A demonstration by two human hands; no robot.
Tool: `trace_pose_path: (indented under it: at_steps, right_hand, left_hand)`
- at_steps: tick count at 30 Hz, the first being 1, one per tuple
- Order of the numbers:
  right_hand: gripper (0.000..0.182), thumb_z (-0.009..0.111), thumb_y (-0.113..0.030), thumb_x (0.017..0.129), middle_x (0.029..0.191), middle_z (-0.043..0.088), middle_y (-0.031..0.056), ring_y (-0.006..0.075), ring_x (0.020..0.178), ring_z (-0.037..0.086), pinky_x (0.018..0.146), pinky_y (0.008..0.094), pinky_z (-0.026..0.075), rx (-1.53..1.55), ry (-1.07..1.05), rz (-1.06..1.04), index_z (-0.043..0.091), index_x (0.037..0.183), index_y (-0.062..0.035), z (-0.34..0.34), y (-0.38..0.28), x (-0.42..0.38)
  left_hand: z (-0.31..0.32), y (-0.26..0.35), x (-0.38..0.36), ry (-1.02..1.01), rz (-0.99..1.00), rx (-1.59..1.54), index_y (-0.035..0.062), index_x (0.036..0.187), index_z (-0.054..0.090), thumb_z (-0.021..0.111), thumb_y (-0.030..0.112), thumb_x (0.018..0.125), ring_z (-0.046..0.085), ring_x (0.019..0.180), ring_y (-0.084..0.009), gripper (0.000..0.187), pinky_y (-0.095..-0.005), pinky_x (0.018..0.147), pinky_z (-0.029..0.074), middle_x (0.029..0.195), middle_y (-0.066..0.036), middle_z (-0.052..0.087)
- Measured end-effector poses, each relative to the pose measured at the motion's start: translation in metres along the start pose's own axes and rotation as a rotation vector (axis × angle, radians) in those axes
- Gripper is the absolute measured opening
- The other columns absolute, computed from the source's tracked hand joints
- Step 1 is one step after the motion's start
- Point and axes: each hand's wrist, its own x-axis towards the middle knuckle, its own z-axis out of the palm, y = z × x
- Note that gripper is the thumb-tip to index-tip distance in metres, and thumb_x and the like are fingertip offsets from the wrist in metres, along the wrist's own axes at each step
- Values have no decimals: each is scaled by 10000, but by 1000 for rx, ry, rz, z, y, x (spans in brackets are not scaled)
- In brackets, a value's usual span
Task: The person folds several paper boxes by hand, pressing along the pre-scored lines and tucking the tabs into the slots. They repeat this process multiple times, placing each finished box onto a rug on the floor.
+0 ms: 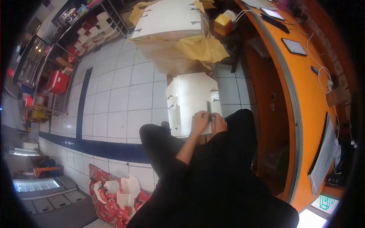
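A flat white die-cut cardboard box blank (pixel 190 89) with notched edges lies in front of my knees. My left hand (pixel 199 121) reaches across its near right part, fingers bent and pressed together on the card. Close beside it, my right hand (pixel 219 124) pinches the blank's right edge near the corner. A narrow dark strip shows just above the fingertips; what it is cannot be made out. Beyond the blank stands a stack of larger white cardboard sheets (pixel 167 19) with brown wrapping paper (pixel 201 49) crumpled around its near side.
An orange counter (pixel 283 76) runs along my right, bearing a tablet (pixel 294 46) and cables. Behind me on the left, a red patterned bag (pixel 99 174) holds folded red and white boxes. Metal shelves with a red cooler (pixel 57 81) stand across the tiled floor (pixel 114 98).
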Motion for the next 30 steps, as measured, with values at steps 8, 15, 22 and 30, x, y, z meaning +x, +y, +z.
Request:
trace_pose_path:
  at_steps: [8, 15, 22, 30]
  right_hand:
    - [462, 688, -152, 849, 1318, 542, 221, 393, 1188, 555, 1008, 474, 440, 73, 136, 207, 525, 1260, -16, -15, 13, -19]
    - [258, 682, -144, 910, 935, 687, 182, 286, 850, 713, 688, 377, 558, 465, 37, 356, 635, 1126, -9, -23, -1, -29]
    - [157, 716, -135, 884, 890, 683, 144, 265, 777, 683, 685, 361, 542, 284, 236, -40, 720, 966, -1, -10, -16, -24]
    - [236, 670, -262, 926, 854, 687, 153, 355, 802, 668, 691, 429, 513, 183, 179, 160, 723, 955, -33, 0, -7, -14]
  left_hand:
    - [2, -17, 17, 25, -204, -357, -49, 995, 706, 627, 210, 894, 667, 725, -215, 289, -334, 645, 553, 833, -128, 689]
    - [-8, -5, 9, -151, -204, -510, -46, 1101, 665, 628, 109, 896, 576, 697, -112, 259, -258, 621, 500, 813, -39, 637]
    - [0, -20, 1, -199, 149, -232, -65, 1232, 652, 615, 30, 910, 694, 815, -173, 338, -315, 702, 568, 909, -114, 718]
    - [3, 9, -31, -69, 154, 18, 3, 1141, 704, 571, 121, 895, 715, 766, -340, 304, -436, 729, 556, 848, -229, 712]
